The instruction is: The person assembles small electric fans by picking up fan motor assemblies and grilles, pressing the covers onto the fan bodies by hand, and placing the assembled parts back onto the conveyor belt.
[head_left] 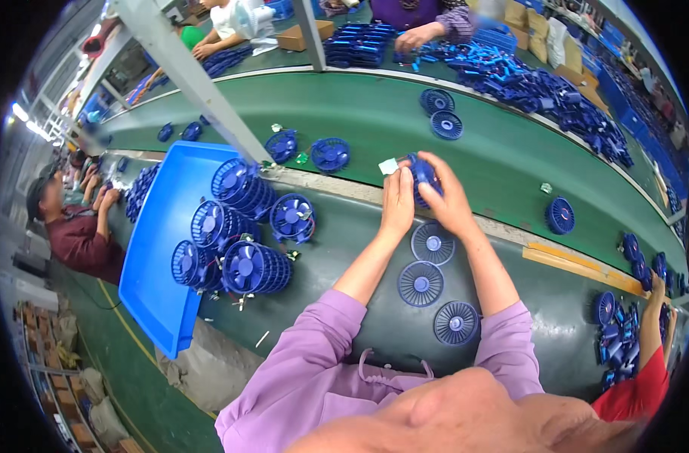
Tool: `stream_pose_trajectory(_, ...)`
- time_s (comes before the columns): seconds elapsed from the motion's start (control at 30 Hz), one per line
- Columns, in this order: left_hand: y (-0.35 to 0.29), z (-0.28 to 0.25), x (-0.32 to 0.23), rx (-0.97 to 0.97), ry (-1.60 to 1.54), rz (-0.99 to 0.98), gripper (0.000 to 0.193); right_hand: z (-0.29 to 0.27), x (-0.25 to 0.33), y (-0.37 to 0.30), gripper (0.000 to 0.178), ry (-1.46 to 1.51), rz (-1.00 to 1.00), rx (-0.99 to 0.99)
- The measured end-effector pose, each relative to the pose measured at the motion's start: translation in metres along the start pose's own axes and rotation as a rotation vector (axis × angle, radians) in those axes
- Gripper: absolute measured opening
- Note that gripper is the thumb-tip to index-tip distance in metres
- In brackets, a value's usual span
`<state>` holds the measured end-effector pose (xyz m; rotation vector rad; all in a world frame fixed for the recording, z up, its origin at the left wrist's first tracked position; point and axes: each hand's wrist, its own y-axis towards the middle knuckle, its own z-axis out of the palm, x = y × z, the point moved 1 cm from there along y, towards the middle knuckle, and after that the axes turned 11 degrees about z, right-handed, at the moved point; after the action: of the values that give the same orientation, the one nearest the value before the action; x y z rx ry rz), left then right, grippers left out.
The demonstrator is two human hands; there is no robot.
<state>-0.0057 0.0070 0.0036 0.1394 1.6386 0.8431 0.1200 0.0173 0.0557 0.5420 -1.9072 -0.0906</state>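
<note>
Blue fan unit [425, 177] is up btw. the two hands, edge-on, its long side running approx. away from the wearer, tipped a bit left. R. hand [451, 198] has more of it: fingers curled over the far end, thumb across the near face. L. hand [397, 202] lies flat along the left side, fingers tog.; can't tell if its thumb pinches. White square piece [388, 166] sits just past the L. fingertips. Nearest loose grille [433, 243]: right below, btw. the wrists.

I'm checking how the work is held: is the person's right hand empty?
No, the right hand has its fingers curled around a dark blue part.
</note>
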Motion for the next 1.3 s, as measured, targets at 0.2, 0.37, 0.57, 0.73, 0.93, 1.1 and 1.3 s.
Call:
stream_pose_trajectory(0.2,-0.009,0.005,0.006,0.172,0.050,0.081,0.019,-0.112,-0.076,0.013,0.056,-0.665,0.166,-0.486)
stream_pose_trajectory(0.37,-0.009,0.003,0.011,0.273,0.182,0.129,0.016,-0.118,-0.113,0.047,0.058,-0.942,0.087,-0.623)
stream_pose_trajectory(0.57,-0.010,0.008,0.013,0.265,0.180,0.183,0.015,-0.098,-0.182,0.150,0.093,-0.658,0.154,-0.375)
stream_pose_trajectory(0.73,-0.008,0.011,0.004,0.238,0.244,0.257,0.016,-0.105,-0.209,0.212,0.101,-0.711,0.299,-0.426)
stream_pose_trajectory(0.93,-0.009,-0.006,0.009,0.272,0.316,0.171,0.016,-0.055,-0.192,0.231,0.088,-0.740,0.426,-0.315)
stream_pose_trajectory(1.1,-0.008,-0.002,0.001,0.278,0.274,0.161,0.017,-0.071,-0.192,0.211,0.090,-0.585,0.336,-0.408)
stream_pose_trajectory(1.3,-0.008,0.001,-0.002,0.223,0.246,0.200,0.015,-0.081,-0.156,0.148,0.058,-0.297,0.236,-0.251)
